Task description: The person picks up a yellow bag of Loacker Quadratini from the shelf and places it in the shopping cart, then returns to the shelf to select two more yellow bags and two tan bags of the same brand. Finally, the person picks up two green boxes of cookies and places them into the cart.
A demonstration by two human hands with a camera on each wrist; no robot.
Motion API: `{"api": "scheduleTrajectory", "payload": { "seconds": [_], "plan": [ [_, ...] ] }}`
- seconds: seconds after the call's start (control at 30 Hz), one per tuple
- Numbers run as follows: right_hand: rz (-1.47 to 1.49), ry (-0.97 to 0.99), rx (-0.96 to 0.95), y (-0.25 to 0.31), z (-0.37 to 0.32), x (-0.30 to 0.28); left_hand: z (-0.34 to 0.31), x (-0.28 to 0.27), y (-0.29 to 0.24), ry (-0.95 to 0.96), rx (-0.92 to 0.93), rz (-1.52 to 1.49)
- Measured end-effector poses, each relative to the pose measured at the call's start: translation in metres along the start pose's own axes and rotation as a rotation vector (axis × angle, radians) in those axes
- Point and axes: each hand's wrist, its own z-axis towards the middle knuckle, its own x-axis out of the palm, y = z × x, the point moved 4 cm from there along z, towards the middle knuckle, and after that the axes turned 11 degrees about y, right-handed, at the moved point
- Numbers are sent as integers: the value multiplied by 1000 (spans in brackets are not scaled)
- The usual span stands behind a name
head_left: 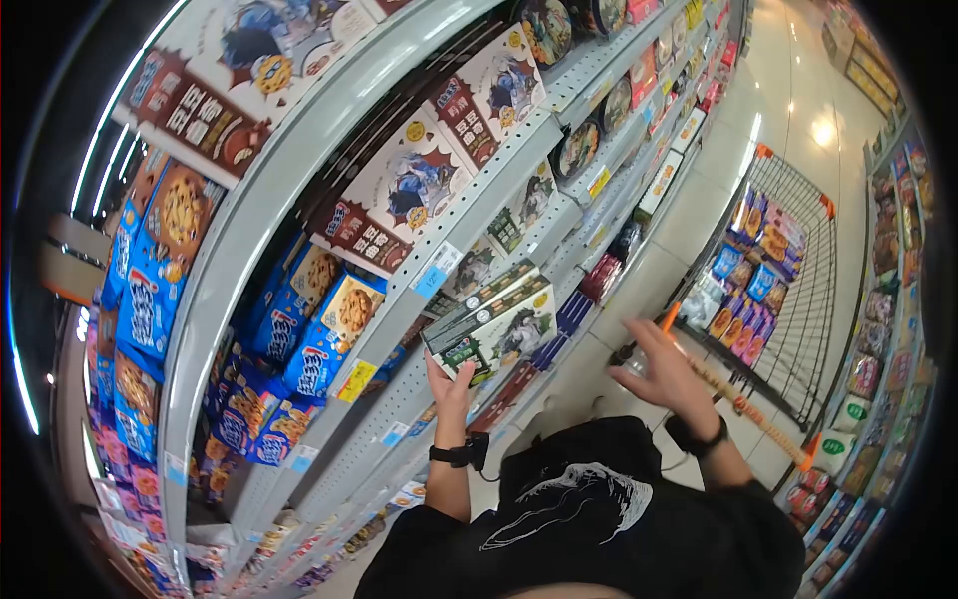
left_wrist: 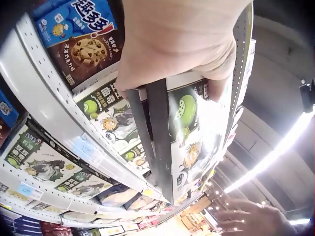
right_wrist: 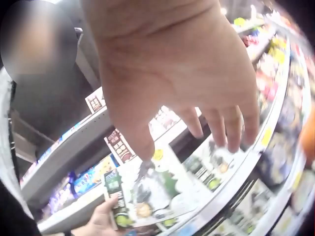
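Observation:
My left hand (head_left: 451, 391) grips the near end of white and dark green cookie boxes (head_left: 509, 329), held together in front of the shelf. In the left wrist view that hand (left_wrist: 177, 44) has its fingers round the ends of the boxes (left_wrist: 189, 132), with a dark gap between them. My right hand (head_left: 667, 371) is in the air to the right of the boxes, fingers spread and holding nothing. The right wrist view shows the right hand (right_wrist: 177, 73) with its fingers apart, the box front (right_wrist: 157, 189) beyond them.
Shelves on the left hold brown cookie boxes (head_left: 404, 195) and blue cookie bags (head_left: 334, 334). A wire shopping cart (head_left: 798, 369) with several packs stands on the right, its orange handle (head_left: 738, 399) near my right hand. Another stocked shelf (head_left: 878, 329) lies beyond the cart.

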Motion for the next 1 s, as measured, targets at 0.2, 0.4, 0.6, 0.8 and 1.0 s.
{"api": "scheduleTrajectory", "payload": {
  "seconds": [0.2, 0.4, 0.6, 0.8, 1.0],
  "plan": [
    [475, -109, -371, 2, 144, 84, 19, -23, 26, 28, -7, -46],
    [507, -219, -407, 14, 178, 91, 13, -27, 18, -56, -284, 357],
    [455, -322, -423, 19, 192, 106, 17, -35, 6, -135, -463, 609],
    [492, -425, -414, 5, 208, 125, 35, -33, -1, -159, -479, 473],
    [575, -523, -412, -2, 221, 145, 52, -32, 10, -131, -491, 464]
  ]
}}
